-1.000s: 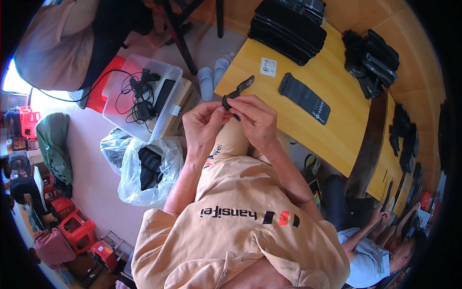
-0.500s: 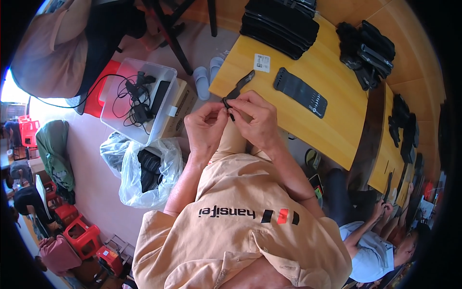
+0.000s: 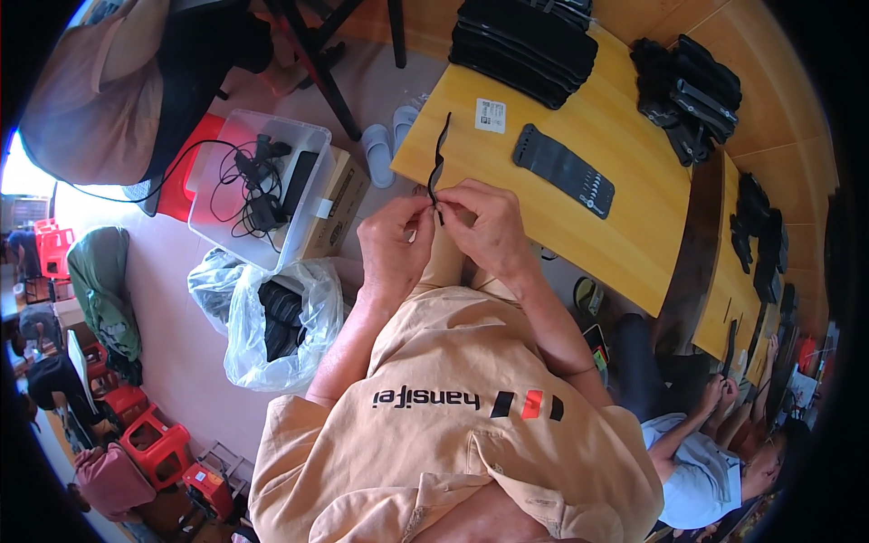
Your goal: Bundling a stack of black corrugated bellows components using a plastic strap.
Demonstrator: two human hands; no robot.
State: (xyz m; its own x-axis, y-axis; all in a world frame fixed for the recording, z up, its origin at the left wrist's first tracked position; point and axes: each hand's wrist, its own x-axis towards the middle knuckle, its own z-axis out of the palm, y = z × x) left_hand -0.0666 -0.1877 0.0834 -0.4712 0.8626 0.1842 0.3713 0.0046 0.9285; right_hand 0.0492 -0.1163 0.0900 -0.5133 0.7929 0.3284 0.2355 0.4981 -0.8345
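Black strip [image 3: 441, 154] has turned since the frame half a second ago: then slanting away to the right with more of its broad face showing, now nearly edge-on and pointing almost straight ahead of the hands. Left hand [image 3: 396, 242] and right hand [image 3: 489, 226] are close together, fingertips of both pinched on the strip's near end; a short dark tip shows just below the grip. Finger contact between the two hands: cannot tell. Bench [image 3: 625, 271] lies ahead and to the right of the hands; strip's far part overlaps its corner in view. On it, right of the hands, a flat black panel [image 3: 566, 172]; ahead of them, a white label [image 3: 491, 116], and beyond that a stack of black pieces [image 3: 520, 56]. Farther right, a black bundle [image 3: 688, 100]. Left of the hands and ahead: clear bin [image 3: 281, 127] with black cables [image 3: 262, 208]. Left and just nearer the body: clear plastic bag [image 3: 237, 339] holding dark items [image 3: 282, 317].
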